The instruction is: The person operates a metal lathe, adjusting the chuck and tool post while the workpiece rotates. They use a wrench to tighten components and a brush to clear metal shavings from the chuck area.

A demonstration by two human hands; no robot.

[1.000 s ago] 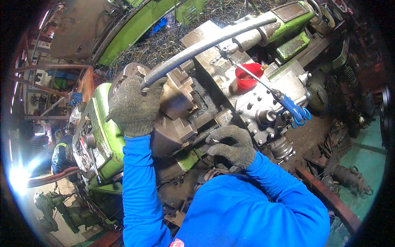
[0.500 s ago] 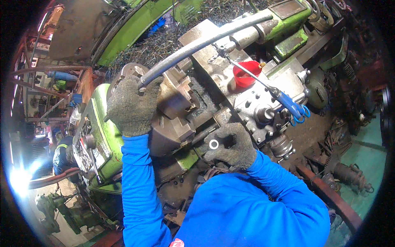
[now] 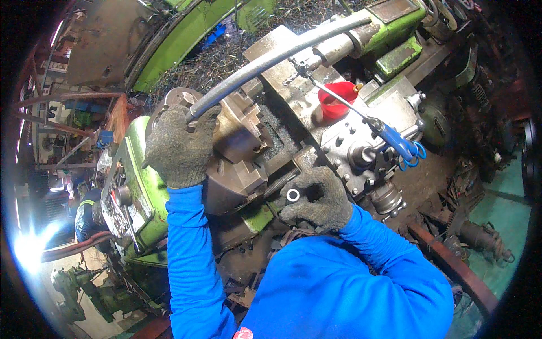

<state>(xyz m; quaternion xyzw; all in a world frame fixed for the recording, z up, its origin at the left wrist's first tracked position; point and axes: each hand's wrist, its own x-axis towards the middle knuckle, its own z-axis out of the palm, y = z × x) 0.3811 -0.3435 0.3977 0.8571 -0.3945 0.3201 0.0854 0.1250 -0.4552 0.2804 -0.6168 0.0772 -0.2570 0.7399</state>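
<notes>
My left hand (image 3: pixel 183 147), in a grey knit glove, lies on the lathe chuck (image 3: pixel 234 189) with its back toward me. The near end of a long grey pipe (image 3: pixel 276 59) overlaps its fingers. Those fingertips are partly hidden, so I cannot tell whether they grip the pipe or the chuck. My gloved right hand (image 3: pixel 322 203) is closed, thumb and fingers curled in front of the chuck jaws. It holds a small bright metal ring (image 3: pixel 292 195) with its round opening facing me; any length behind the ring is hidden by the glove.
A red cup (image 3: pixel 337 100) stands on the carriage, crossed by a blue-handled air gun (image 3: pixel 398 141). Metal shavings (image 3: pixel 209 65) lie beyond the lathe. The green headstock (image 3: pixel 147 220) with a lever is at left; the tailstock (image 3: pixel 389 34) is at upper right. A person (image 3: pixel 89 214) stands far left near a bright light.
The view shifts very slightly. Both hands, the pipe and the ring keep practically the same places.
</notes>
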